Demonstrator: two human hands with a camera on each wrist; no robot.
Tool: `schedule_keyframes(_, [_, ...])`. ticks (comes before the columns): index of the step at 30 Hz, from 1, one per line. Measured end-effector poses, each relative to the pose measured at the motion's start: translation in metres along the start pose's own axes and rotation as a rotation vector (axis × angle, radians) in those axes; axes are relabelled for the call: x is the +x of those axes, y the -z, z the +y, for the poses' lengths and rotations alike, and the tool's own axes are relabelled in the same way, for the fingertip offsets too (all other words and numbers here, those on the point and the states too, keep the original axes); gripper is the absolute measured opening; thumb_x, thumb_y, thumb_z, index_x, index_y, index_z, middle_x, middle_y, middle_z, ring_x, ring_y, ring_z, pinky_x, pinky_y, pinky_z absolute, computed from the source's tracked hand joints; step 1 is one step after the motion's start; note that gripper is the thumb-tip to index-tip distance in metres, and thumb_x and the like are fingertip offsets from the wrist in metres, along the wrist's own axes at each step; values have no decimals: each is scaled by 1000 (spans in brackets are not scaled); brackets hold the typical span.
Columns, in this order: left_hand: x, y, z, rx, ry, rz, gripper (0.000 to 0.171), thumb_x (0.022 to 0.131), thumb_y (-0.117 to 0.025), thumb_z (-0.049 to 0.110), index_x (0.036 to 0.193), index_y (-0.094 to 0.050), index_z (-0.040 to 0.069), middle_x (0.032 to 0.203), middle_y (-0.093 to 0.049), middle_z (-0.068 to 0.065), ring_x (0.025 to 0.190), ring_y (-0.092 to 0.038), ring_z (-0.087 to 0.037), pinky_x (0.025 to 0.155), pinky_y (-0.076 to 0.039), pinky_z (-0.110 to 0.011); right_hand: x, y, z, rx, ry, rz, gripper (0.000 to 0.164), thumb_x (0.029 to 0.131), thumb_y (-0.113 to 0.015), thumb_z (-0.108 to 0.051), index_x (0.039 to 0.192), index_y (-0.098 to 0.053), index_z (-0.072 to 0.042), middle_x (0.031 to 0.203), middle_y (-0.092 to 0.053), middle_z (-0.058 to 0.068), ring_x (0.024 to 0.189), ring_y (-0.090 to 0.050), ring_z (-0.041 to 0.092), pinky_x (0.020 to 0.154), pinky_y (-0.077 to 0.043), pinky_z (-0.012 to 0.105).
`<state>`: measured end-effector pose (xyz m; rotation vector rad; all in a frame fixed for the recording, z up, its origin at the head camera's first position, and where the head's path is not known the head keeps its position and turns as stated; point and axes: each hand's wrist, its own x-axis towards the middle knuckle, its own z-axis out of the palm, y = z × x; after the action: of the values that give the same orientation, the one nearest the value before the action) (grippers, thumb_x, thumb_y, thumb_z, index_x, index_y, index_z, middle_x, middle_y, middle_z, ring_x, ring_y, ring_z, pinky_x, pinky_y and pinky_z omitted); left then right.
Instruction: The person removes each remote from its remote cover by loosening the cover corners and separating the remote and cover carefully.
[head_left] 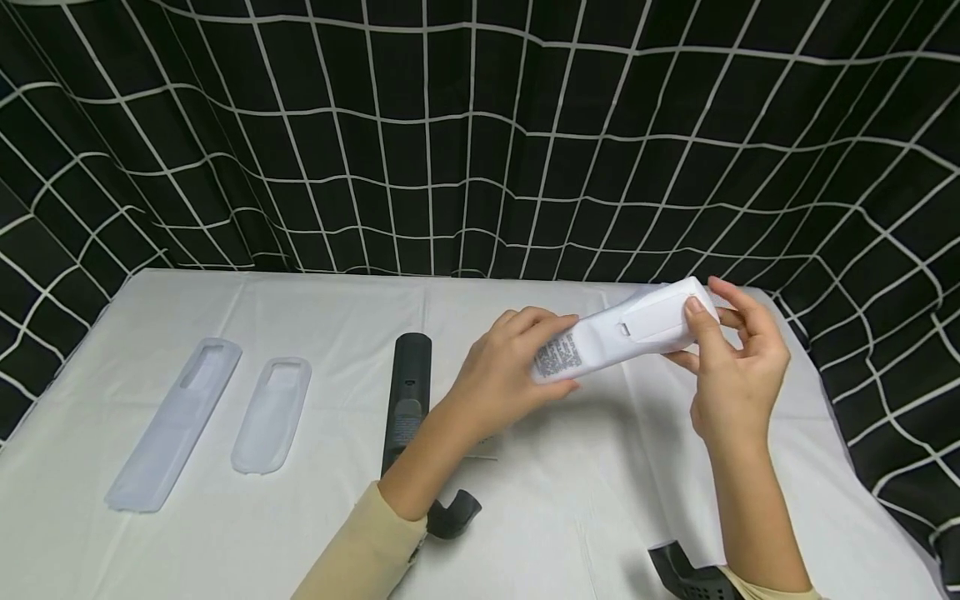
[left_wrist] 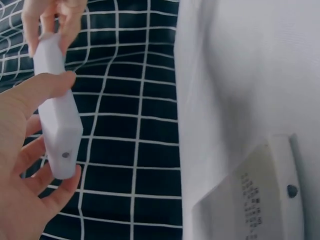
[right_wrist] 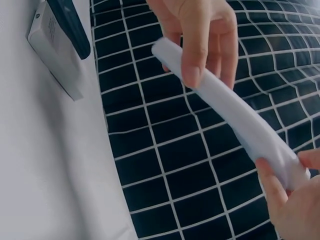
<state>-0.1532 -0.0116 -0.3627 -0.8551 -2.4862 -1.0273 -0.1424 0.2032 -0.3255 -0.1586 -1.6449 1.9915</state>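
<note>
Together the left hand and right hand hold a white remote control back-up above the white table, fingers curled round each end. Left of it lie a black remote and two clear silicone covers.

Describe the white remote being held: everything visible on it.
The white remote is a long, slim, matte plastic bar, held in the air above the white table with its back up. The back shows a battery cover with a small latch notch and, near the lower end, a block of printed text. It tilts, the right end higher. The left hand grips the text end; the right hand grips the other end, thumb on the battery cover.
</note>
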Motion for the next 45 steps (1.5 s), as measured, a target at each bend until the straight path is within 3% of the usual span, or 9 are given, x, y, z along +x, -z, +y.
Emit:
schedule_keyframes(4, [0, 7, 0, 4, -9, -14, 56, 81, -84, 22, 133, -63, 13, 124, -63, 2, 102, -54, -14, 79, -48, -24, 3, 7, -2, -51, -23, -143, 34, 93, -68, 0, 126, -67, -2, 111, -49, 11, 83, -70, 18, 62, -60, 29])
schedule_keyframes(11, [-2, 15, -5, -29, -25, -37, 54, 81, -82, 15, 131, -64, 11, 124, -64, 0, 106, -54, -16, 84, -48, -26, 16, 38, -5, -90, 44, -614, 50, 90, -60, 17, 137, -56, 1, 115, -50, 14, 81, -73, 14, 72, -60, 30])
schedule_keyframes(15, [-5, 18, -6, -49, -34, -73, 55, 82, -81, 15, 133, -63, 10, 126, -64, -1, 108, -54, -17, 86, -47, -27, 23, 52, -9, -166, 46, -758, 62, 84, -63, 25, 139, -54, -1, 117, -53, 11, 87, -74, 13, 74, -60, 24])
schedule_keyframes(19, [-9, 20, -8, -56, -36, -114, 56, 83, -81, 17, 135, -62, 12, 127, -64, 0, 104, -53, -15, 83, -46, -26, 26, 59, -11, -249, 33, -810, 67, 80, -67, 25, 139, -54, -2, 116, -54, 9, 88, -73, 13, 72, -58, 20])
schedule_keyframes(28, [-11, 26, -11, -72, -91, -138, 54, 82, -81, 16, 133, -64, 12, 127, -63, 0, 107, -52, -15, 85, -46, -24, 24, 60, -9, -320, 17, -852, 65, 75, -74, 23, 135, -55, 3, 116, -54, 11, 91, -72, 17, 75, -60, 26])
schedule_keyframes(31, [-12, 28, -12, -155, -76, -118, 55, 80, -83, 13, 132, -65, 10, 126, -63, -1, 110, -52, -15, 88, -46, -25, 24, 59, -7, -335, 60, -855, 62, 74, -75, 23, 130, -56, 4, 118, -57, 10, 92, -71, 14, 76, -59, 23])
schedule_keyframes(37, [-16, 29, -16, -307, -17, -54, 56, 74, -88, 8, 127, -68, 5, 122, -66, -4, 106, -58, -14, 83, -51, -23, 21, 59, -4, -376, 235, -811, 62, 64, -77, 28, 121, -59, 11, 116, -58, 7, 97, -58, 14, 83, -55, 16])
schedule_keyframes(41, [-19, 26, -16, -303, 13, -50, 59, 74, -90, 14, 128, -67, 5, 120, -65, -3, 102, -56, -13, 81, -51, -21, 19, 56, -1, -309, 235, -824, 62, 64, -75, 31, 121, -58, 14, 116, -59, 7, 97, -59, 13, 83, -55, 16])
schedule_keyframes(45, [-21, 24, -15, -311, -2, -30, 59, 74, -90, 16, 126, -67, 4, 117, -65, -4, 99, -57, -13, 79, -51, -21, 17, 55, 1, -295, 231, -837, 60, 66, -75, 30, 121, -57, 13, 116, -61, 6, 94, -60, 12, 81, -55, 16])
